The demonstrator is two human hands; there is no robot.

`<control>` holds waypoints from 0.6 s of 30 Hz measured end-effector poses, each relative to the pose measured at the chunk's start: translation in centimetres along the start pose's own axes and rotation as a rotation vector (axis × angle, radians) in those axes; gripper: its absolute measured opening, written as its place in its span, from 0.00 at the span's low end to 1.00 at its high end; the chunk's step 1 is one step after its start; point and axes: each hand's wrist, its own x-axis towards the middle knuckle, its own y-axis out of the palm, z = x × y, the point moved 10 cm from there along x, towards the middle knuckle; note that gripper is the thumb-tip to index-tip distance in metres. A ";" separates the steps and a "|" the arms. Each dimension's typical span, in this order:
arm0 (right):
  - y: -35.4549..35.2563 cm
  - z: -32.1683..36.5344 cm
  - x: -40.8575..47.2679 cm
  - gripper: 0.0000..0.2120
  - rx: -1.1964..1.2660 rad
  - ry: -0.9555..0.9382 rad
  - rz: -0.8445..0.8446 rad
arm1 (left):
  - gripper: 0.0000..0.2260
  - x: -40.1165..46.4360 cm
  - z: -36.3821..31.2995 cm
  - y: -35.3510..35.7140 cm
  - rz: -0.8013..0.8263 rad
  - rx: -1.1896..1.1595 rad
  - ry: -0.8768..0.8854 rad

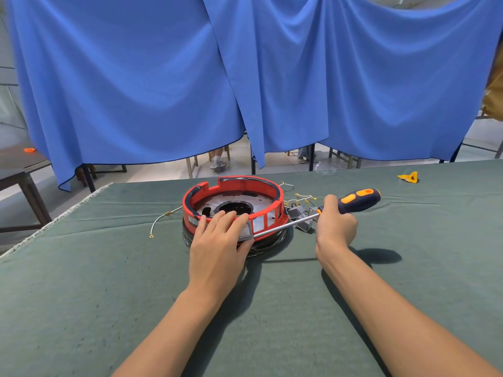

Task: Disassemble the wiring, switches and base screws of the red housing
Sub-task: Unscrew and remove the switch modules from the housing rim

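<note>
The round red housing (245, 186) sits on a green cloth, open side up, with a metal plate and a black hole inside. My left hand (221, 235) presses on its near rim, fingers over the edge and thumb on a grey switch at the front wall. My right hand (336, 224) grips a screwdriver (356, 200) with a dark blue and orange handle; its steel shaft runs left and its tip meets the housing by that switch. Grey switches (299, 216) and short wires with gold terminals (304, 198) lie just right of the housing.
A white wire with ring terminals (160, 221) lies left of the housing. A yellow scrap (408, 177) lies far right on the green-covered table (109, 281), whose left edge slants close by. Blue curtains (245, 77) hang behind; a dark table (19, 170) stands left.
</note>
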 end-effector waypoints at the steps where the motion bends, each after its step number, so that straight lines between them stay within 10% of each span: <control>1: -0.1 -0.5 0.1 0.12 -0.017 0.029 0.004 | 0.20 -0.1 -0.1 -0.1 -0.010 -0.005 0.005; 18: 3.7 10.1 -4.7 0.08 0.207 -0.131 0.471 | 0.15 1.8 0.3 -4.3 -0.148 -0.509 -0.230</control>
